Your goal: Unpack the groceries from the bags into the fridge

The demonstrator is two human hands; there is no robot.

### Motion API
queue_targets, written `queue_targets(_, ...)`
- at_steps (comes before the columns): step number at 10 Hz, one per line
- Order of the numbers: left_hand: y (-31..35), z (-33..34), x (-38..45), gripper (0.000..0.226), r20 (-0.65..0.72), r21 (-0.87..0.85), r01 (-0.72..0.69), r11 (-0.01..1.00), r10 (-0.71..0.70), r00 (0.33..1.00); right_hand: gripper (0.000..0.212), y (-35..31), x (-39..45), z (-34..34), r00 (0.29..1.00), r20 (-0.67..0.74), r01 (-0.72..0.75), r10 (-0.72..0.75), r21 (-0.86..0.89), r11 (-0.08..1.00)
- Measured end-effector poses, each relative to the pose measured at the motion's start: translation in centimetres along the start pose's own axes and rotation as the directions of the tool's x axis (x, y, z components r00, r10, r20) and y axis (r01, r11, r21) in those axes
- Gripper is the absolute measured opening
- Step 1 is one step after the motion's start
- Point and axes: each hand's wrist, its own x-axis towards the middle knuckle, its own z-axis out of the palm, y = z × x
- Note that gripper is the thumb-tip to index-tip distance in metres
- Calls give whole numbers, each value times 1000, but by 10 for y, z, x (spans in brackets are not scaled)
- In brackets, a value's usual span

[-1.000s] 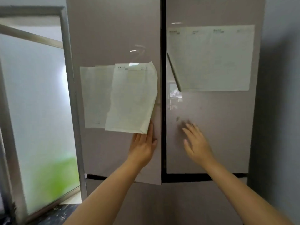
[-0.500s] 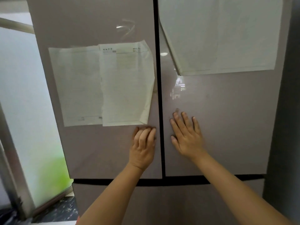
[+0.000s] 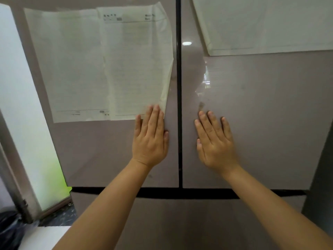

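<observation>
The fridge (image 3: 252, 123) filled the frame, both upper doors shut. The left hand (image 3: 150, 139) and right hand (image 3: 215, 143) lay flat and released against the doors beside the centre seam, grasping nothing. A dark bag (image 3: 9, 230) sat lower left; whether it was emptied could not be told.

Home kitchen: paper-covered fridge (image 3: 252, 123)

Both palms flat on the closed fridge (image 3: 252, 123), left hand (image 3: 150, 139) just left of the centre door seam (image 3: 178, 87) with fingertips overlapping the bottom corner of a taped-up paper sheet (image 3: 137, 65), right hand (image 3: 215, 143) just right of the seam, fingers spread.
</observation>
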Motion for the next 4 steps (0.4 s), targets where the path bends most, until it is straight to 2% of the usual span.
queue_targets(2, 2, -1, 2, 58, 15, -11, 5, 1000, -5, 1000, 57, 0, 1, 3, 1000, 0, -4, 5, -54, 999)
queue_targets(3, 2, -5, 7, 59, 45, -4, 27, 1000, -27, 999, 51, -3, 6, -3, 999, 35, -25, 26, -34, 999)
queue_targets(4, 3, -5, 7, 58, 55, 22, 57, 998, -58, 997, 39, -5, 20, -17, 983, -22, -178, 183, 140, 974)
